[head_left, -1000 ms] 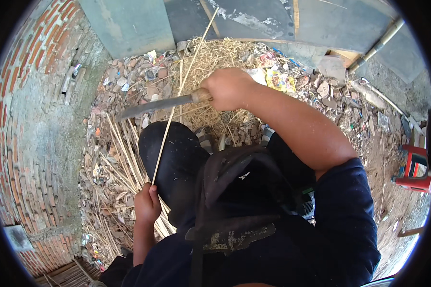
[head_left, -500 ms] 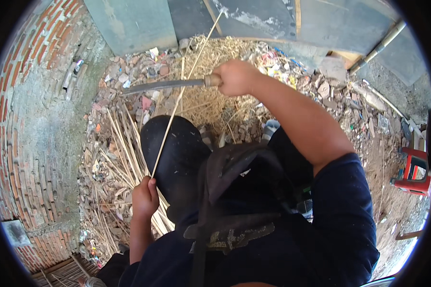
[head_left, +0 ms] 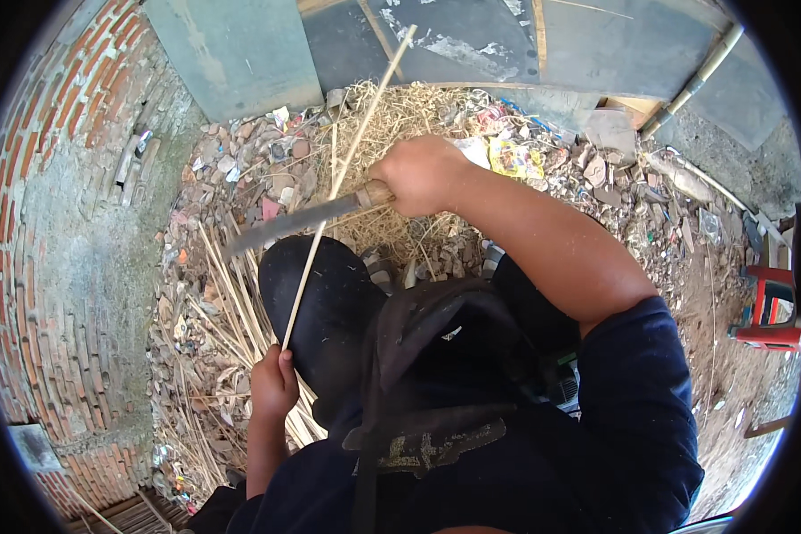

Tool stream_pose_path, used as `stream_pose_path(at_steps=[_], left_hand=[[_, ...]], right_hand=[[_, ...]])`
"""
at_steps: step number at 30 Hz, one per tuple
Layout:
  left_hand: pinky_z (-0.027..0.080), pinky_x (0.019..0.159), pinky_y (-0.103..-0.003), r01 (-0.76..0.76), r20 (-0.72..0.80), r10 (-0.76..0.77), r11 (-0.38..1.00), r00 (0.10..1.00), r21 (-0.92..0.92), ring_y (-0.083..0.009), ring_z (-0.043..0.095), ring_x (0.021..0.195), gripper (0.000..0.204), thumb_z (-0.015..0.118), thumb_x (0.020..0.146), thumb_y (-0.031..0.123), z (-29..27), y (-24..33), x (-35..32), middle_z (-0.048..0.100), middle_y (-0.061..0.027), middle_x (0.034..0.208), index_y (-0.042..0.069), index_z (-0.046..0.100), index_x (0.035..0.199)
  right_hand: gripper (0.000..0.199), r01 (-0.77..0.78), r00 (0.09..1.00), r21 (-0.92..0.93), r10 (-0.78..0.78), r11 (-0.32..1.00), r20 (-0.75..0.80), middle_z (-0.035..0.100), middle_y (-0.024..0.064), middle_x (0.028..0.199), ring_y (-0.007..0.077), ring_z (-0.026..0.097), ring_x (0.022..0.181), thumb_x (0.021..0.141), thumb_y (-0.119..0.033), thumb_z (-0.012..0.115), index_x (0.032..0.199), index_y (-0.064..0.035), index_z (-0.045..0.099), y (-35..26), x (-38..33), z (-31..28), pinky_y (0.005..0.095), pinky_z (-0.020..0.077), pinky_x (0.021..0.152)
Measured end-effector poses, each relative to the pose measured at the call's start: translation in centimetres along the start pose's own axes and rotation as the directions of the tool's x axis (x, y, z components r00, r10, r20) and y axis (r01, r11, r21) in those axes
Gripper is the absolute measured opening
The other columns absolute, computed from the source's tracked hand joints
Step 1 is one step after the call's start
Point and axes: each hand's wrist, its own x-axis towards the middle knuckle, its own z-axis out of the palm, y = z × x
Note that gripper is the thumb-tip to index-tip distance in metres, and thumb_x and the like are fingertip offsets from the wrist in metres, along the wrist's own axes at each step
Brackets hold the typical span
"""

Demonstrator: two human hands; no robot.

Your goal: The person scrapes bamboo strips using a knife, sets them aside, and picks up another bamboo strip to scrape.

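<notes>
Head view: a long, thin, straight strip of pale bamboo-like material [head_left: 357, 142] is held by its lower end in the left hand [head_left: 274, 383], pinched between the thumb and the bent fingers. From there it is slanted up and to the right, past the rounded knee of the black trousers [head_left: 316, 294] (whether the knee is touched cannot be told). By the right hand [head_left: 418, 178], its fingers wrapped shut round a light wooden handle [head_left: 376, 193], a long knife with a dull grey metal blade [head_left: 280, 227] is held. The strip is crossed by the blade near the handle; whether the edge is pressed into it cannot be made out.

The knife's tip is pointed left, well apart from the rough, worn wall of red brick and grey plaster [head_left: 53, 311]. At the far side, the space is bounded by flat grey-green panels [head_left: 240, 62], over which the strip's upper end is seen. Beside the left knee, a loose sheaf of similar pale strips [head_left: 240, 289] is spread on stony rubble. Beyond the hands, curly straw-coloured shreds [head_left: 409, 102] are heaped, with a crumpled yellow wrapper [head_left: 514, 160] lying near the right forearm.
</notes>
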Motion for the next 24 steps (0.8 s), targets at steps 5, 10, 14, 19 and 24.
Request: stream_pose_path(at_steps=[5, 10, 14, 19, 24], left_hand=[[0.04, 0.051, -0.051, -0.037, -0.025, 0.037, 0.999, 0.999, 0.001, -0.0479, 0.056, 0.058, 0.038, 0.043, 0.105, 0.03, 0.8, 0.3, 0.8, 0.053, -0.0226, 0.059, 0.002, 0.048, 0.081], [0.039, 0.05, -0.049, -0.024, 0.012, 0.025, 0.997, 1.0, -0.069, -0.0473, 0.054, 0.056, 0.04, 0.043, 0.106, 0.031, 0.2, 0.4, 0.6, 0.052, -0.0225, 0.059, 0.002, 0.048, 0.08], [0.038, 0.05, -0.047, -0.043, 0.021, 0.045, 0.994, 0.999, -0.096, -0.0455, 0.054, 0.055, 0.043, 0.04, 0.107, 0.033, -0.2, 0.8, 0.4, 0.052, -0.022, 0.059, 0.001, 0.048, 0.08], [0.038, 0.05, -0.047, -0.032, 0.032, 0.035, 0.995, 0.999, -0.096, -0.0445, 0.055, 0.055, 0.043, 0.04, 0.107, 0.033, 0.3, -0.3, 1.1, 0.052, -0.0213, 0.058, 0.001, 0.048, 0.08], [0.038, 0.054, -0.042, 0.01, 0.059, 0.0, 0.986, 0.998, -0.165, -0.0349, 0.05, 0.054, 0.047, 0.037, 0.107, 0.037, 0.2, -0.6, 0.5, 0.049, -0.0188, 0.061, -0.001, 0.049, 0.083]], right_hand=[[0.015, -0.189, 0.982, 0.127, 0.187, 0.974, 0.03, 0.07, 0.0121, 0.084, 0.031, 0.07, 0.084, 0.076, -0.017, 0.064, 0.089, -0.0125, 0.069, 4.3, 0.3, 0.4, 0.046, 0.0564, 0.074], [0.021, -0.072, 0.997, 0.072, 0.073, 0.995, -0.007, 0.072, 0.0106, 0.09, 0.028, 0.071, 0.088, 0.084, -0.021, 0.063, 0.102, -0.0155, 0.072, 1.0, -1.1, -0.9, 0.0445, 0.0577, 0.079], [0.029, -0.113, 0.993, 0.053, 0.111, 0.992, 0.043, 0.071, 0.0116, 0.092, 0.0295, 0.07, 0.09, 0.081, -0.019, 0.062, 0.108, -0.0196, 0.073, 3.7, -0.3, 0.1, 0.0454, 0.0574, 0.08], [0.019, -0.214, 0.975, 0.091, 0.219, 0.972, -0.044, 0.071, 0.0114, 0.091, 0.0299, 0.07, 0.089, 0.079, -0.016, 0.061, 0.096, -0.0148, 0.07, 4.4, -0.5, -0.8, 0.0462, 0.0574, 0.08], [0.014, 0.075, 0.99, 0.039, -0.07, 0.996, -0.127, 0.069, 0.0126, 0.077, 0.0328, 0.069, 0.076, 0.075, -0.018, 0.066, 0.088, -0.0141, 0.07, 0.3, -0.3, -0.2, 0.0474, 0.0558, 0.071]])
